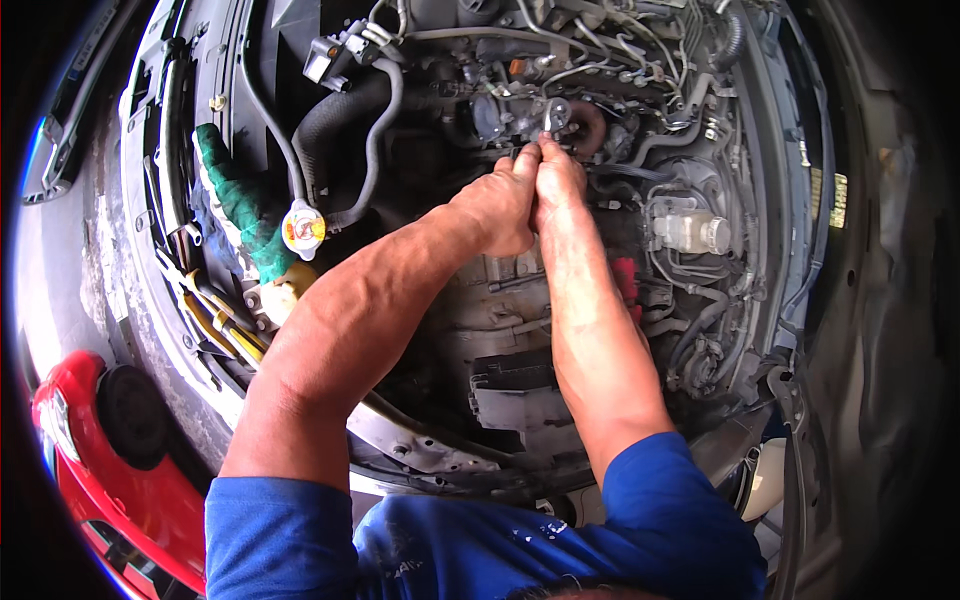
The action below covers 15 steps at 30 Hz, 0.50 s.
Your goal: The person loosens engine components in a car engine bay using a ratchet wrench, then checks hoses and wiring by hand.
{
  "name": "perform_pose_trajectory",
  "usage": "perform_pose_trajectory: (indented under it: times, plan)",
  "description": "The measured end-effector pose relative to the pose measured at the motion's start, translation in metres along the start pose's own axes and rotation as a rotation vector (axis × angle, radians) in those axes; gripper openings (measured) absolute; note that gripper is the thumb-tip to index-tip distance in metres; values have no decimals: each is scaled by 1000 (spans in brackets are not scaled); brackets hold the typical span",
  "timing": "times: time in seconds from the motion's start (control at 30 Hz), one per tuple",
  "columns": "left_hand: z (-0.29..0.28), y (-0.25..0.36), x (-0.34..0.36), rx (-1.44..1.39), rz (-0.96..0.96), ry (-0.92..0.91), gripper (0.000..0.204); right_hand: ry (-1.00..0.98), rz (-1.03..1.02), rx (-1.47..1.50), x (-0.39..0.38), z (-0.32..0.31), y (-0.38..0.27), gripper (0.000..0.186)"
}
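Both my arms reach into an open engine bay, with the hands pressed together near its middle. My right hand [560, 183] is closed, thumb laid along what looks like a ratchet wrench [556, 113], whose shiny rounded head shows just beyond the thumb. Against it from the left, my left hand [498, 208] is closed too, around the same tool's handle as far as I can see. The fingers hide the handle. The tool's head lies by a rusty brown round pipe [588, 128] and a grey metal housing [487, 116].
Left of my arms are a radiator cap [304, 230], a coolant hose [385, 150], a green cloth-like wrap [245, 205] and yellow-handled tools [232, 335]. A white fluid reservoir [692, 232] sits at the right. A red car [110, 470] stands at lower left.
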<state>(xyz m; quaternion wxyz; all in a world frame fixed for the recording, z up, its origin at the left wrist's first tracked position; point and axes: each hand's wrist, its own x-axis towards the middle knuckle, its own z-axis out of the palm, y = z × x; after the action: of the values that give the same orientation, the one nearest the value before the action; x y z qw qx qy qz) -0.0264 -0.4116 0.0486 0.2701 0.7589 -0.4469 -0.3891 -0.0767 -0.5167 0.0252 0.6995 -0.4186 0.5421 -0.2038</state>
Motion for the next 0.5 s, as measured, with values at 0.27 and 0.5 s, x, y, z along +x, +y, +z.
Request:
perform_pose_trajectory:
  times: [0.27,0.5]
  plan:
    - [9,19,-86,-18,127,235,103,-296,61,-33,2,-37,-7,29]
    - [4,-36,-235,-44,280,617,59,-527,-28,-970,-44,-72,-15,20]
